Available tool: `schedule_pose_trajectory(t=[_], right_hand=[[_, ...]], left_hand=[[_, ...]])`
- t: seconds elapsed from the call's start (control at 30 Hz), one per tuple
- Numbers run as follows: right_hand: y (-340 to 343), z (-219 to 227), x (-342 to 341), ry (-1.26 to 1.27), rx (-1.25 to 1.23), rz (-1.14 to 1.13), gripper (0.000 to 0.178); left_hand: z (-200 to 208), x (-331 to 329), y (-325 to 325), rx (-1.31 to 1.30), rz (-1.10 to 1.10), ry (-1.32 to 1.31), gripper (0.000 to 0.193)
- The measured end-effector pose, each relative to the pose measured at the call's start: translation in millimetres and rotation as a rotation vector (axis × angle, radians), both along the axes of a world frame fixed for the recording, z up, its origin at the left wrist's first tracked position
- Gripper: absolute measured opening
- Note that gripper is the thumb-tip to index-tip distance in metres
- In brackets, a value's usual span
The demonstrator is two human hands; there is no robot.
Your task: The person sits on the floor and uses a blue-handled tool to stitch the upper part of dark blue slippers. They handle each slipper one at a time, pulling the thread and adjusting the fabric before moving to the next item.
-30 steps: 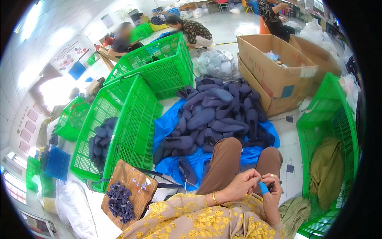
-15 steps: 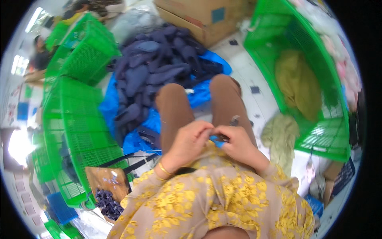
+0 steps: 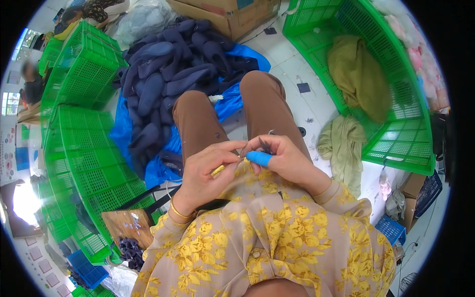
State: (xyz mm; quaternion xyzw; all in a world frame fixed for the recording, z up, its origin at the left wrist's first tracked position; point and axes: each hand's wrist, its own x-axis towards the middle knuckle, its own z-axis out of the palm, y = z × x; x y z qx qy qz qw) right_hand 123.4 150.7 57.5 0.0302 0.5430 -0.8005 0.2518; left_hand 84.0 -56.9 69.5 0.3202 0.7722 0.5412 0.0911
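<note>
Both hands meet over my lap, fingertips almost touching. My left hand is closed in a pinch, with a slim yellow stick-like piece showing between its fingers. Closed around a small dark metal tool with a pointed end, my right hand wears a blue wrap on its thumb. Whatever lies between the fingertips is too small to make out. Beyond my knees a heap of navy shoe-shaped pieces lies on a blue plastic sheet.
Green plastic crates line the left side. On the right, another green crate holds olive cloth, and paler green cloth hangs at its edge. A cardboard box stands ahead. Beside my left elbow is a wooden board.
My view has shifted slightly. The left hand has turned so that the yellow piece shows, and the dark tool in my right hand now points up between the fingers.
</note>
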Motion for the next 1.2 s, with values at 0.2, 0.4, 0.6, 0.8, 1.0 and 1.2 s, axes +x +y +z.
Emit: schedule_pose_trajectory(t=[0.2, 0.4, 0.6, 0.8, 1.0, 1.2], right_hand=[[2, 3, 0, -0.173, -0.093, -0.041, 0.014], [-1, -4, 3, -0.157, -0.123, -0.148, 0.013], [-2, -6, 4, 0.004, 0.029, -0.116, 0.012], [-8, -3, 5, 0.057, 0.173, -0.123, 0.010], [-10, -5, 7, 0.109, 0.245, -0.122, 0.010], [-12, -5, 8, 0.175, 0.305, -0.135, 0.011]], left_hand=[[3, -1, -1, 0.014, -0.092, 0.022, 0.010], [5, -5, -1, -0.042, -0.125, 0.083, 0.014], [10, -4, 1, -0.169, 0.136, 0.248, 0.017], [14, -4, 11, -0.267, 0.089, 0.522, 0.019], [12, -3, 14, -0.326, 0.038, 0.635, 0.022], [8, 0, 17, -0.391, 0.041, 0.722, 0.024]])
